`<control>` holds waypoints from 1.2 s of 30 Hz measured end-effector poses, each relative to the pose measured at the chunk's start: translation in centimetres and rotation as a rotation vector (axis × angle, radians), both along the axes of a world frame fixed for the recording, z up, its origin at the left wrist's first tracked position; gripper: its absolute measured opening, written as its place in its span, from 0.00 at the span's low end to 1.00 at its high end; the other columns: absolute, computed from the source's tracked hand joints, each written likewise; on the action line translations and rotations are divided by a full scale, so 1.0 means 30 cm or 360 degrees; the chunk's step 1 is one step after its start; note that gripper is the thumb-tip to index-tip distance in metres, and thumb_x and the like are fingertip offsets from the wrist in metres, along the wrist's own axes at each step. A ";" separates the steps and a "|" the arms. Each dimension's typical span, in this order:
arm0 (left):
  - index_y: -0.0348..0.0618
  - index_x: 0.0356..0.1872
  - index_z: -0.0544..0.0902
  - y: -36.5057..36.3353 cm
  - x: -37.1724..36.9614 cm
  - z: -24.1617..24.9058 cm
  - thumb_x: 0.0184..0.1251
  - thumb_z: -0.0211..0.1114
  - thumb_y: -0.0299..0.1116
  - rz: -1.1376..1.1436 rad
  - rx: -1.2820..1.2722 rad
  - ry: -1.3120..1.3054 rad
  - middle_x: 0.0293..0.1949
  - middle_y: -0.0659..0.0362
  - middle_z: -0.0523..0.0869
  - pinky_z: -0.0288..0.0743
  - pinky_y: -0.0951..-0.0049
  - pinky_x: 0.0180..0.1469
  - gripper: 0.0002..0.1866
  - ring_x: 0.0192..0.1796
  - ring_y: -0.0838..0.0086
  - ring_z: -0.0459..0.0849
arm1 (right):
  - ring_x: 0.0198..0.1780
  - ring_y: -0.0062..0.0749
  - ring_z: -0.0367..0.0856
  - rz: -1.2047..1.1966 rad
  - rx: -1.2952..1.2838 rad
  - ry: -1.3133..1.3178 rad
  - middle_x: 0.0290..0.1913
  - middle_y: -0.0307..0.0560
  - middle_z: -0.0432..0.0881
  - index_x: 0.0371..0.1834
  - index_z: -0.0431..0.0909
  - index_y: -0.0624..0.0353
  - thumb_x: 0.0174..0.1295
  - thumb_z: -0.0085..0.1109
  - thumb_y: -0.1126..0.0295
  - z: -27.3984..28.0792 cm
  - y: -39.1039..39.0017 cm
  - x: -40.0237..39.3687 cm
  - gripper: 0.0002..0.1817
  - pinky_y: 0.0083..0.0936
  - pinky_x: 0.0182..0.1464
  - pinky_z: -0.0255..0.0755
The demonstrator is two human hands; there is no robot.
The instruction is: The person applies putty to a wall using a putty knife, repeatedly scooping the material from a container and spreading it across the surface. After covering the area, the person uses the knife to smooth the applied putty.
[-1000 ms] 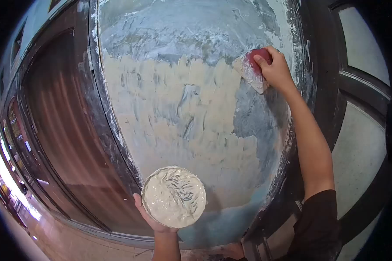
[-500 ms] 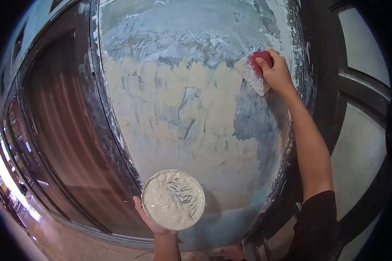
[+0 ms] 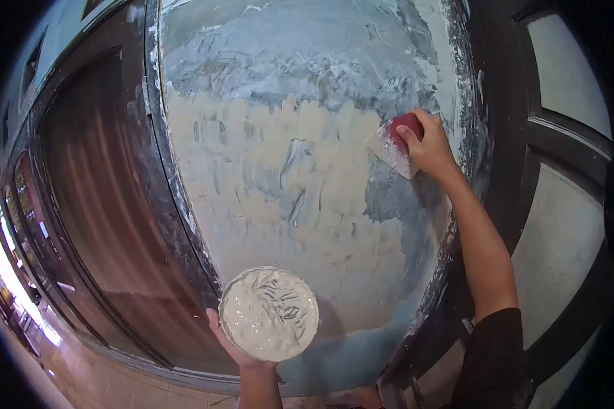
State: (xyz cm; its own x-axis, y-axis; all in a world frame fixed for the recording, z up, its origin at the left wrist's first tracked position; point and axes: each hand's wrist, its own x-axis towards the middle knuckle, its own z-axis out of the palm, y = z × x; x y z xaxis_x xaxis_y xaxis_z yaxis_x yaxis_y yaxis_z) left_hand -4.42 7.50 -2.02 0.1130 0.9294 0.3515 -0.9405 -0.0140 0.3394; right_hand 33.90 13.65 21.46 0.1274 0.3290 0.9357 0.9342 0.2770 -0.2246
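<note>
A round tub of cream-coloured putty (image 3: 269, 313) rests on my left hand (image 3: 228, 344), whose fingers wrap under and around its side. My right hand (image 3: 430, 146) grips a putty knife (image 3: 393, 146) by its dark red handle, thumb on the near face. The wide blade is smeared with putty and lies against or very close to the wall panel (image 3: 402, 194). Cream putty covers the panel's middle and left in rough vertical strokes. Bare grey-blue surface shows above the strokes and along the right side under the blade.
A dark frame with flaking white edges (image 3: 467, 82) borders the panel on the right, beside a dark door with pale panes (image 3: 566, 225). On the left stands a brown panelled door (image 3: 109, 204). Below it is a tiled floor (image 3: 136, 385).
My right hand has moved the putty knife downward along the right side of the panel. My left hand and the tub have stayed nearly in place.
</note>
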 end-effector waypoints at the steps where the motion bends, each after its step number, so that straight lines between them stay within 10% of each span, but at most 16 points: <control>1: 0.46 0.75 0.69 0.004 -0.001 -0.005 0.67 0.43 0.79 -0.0002 0.0001 0.0005 0.70 0.45 0.75 0.74 0.18 0.54 0.50 0.63 0.38 0.78 | 0.53 0.60 0.78 -0.0002 0.0001 0.0005 0.49 0.65 0.81 0.61 0.79 0.55 0.66 0.68 0.54 0.013 0.006 0.000 0.24 0.44 0.58 0.73; 10: 0.46 0.75 0.69 -0.015 0.021 0.006 0.68 0.43 0.78 0.0000 -0.0018 -0.0006 0.71 0.46 0.75 0.72 0.16 0.55 0.50 0.65 0.38 0.78 | 0.55 0.58 0.80 -0.0112 0.0134 0.0337 0.50 0.62 0.85 0.61 0.79 0.56 0.67 0.67 0.54 0.114 0.040 0.086 0.24 0.44 0.58 0.74; 12: 0.40 0.76 0.68 -0.046 0.008 0.018 0.71 0.41 0.75 -0.0127 0.0115 -0.0128 0.71 0.44 0.74 0.74 0.36 0.65 0.50 0.68 0.45 0.76 | 0.53 0.56 0.82 -0.0138 0.0189 0.0324 0.50 0.62 0.86 0.59 0.80 0.58 0.67 0.68 0.55 0.109 0.034 0.083 0.24 0.42 0.55 0.76; 23: 0.38 0.75 0.67 -0.067 -0.007 0.015 0.71 0.41 0.75 -0.0067 0.0106 -0.0164 0.70 0.44 0.75 0.74 0.41 0.67 0.50 0.68 0.46 0.76 | 0.41 0.33 0.85 0.0368 0.0136 0.0486 0.40 0.52 0.87 0.50 0.80 0.66 0.72 0.65 0.62 0.006 -0.064 0.057 0.17 0.31 0.46 0.77; 25: 0.48 0.76 0.68 -0.056 0.015 0.015 0.67 0.43 0.79 -0.0192 -0.0079 -0.0216 0.72 0.44 0.72 0.68 0.13 0.55 0.50 0.65 0.35 0.76 | 0.40 0.32 0.84 0.0683 -0.0037 0.0299 0.39 0.48 0.85 0.48 0.79 0.64 0.73 0.64 0.65 -0.024 -0.137 -0.033 0.13 0.28 0.45 0.76; 27: 0.47 0.77 0.67 -0.059 0.035 0.029 0.68 0.42 0.78 -0.0257 -0.0261 -0.0485 0.73 0.45 0.72 0.67 0.12 0.57 0.50 0.67 0.34 0.75 | 0.41 0.31 0.81 0.0886 -0.0093 0.0064 0.39 0.41 0.81 0.45 0.80 0.58 0.67 0.67 0.68 -0.097 -0.199 -0.149 0.09 0.31 0.47 0.73; 29: 0.40 0.75 0.68 -0.066 0.060 0.031 0.72 0.40 0.74 -0.0246 0.0001 -0.0166 0.71 0.45 0.74 0.72 0.42 0.69 0.48 0.69 0.48 0.76 | 0.44 0.29 0.79 0.0438 0.0055 -0.1191 0.39 0.35 0.78 0.43 0.80 0.50 0.60 0.67 0.69 -0.124 -0.283 -0.238 0.09 0.36 0.49 0.68; 33: 0.43 0.76 0.67 -0.067 0.082 0.070 0.72 0.40 0.75 -0.0236 0.0033 -0.0039 0.73 0.43 0.72 0.69 0.23 0.64 0.48 0.69 0.38 0.74 | 0.45 0.26 0.77 0.0671 0.0057 -0.1531 0.38 0.30 0.76 0.40 0.80 0.44 0.58 0.63 0.66 -0.267 -0.382 -0.415 0.07 0.39 0.52 0.62; 36: 0.39 0.74 0.70 -0.083 0.077 0.077 0.75 0.40 0.72 -0.0234 0.0077 -0.0231 0.71 0.44 0.75 0.72 0.42 0.69 0.46 0.68 0.46 0.76 | 0.45 0.25 0.78 0.0775 0.0084 -0.1632 0.38 0.29 0.77 0.39 0.80 0.43 0.60 0.61 0.63 -0.309 -0.399 -0.458 0.06 0.39 0.55 0.61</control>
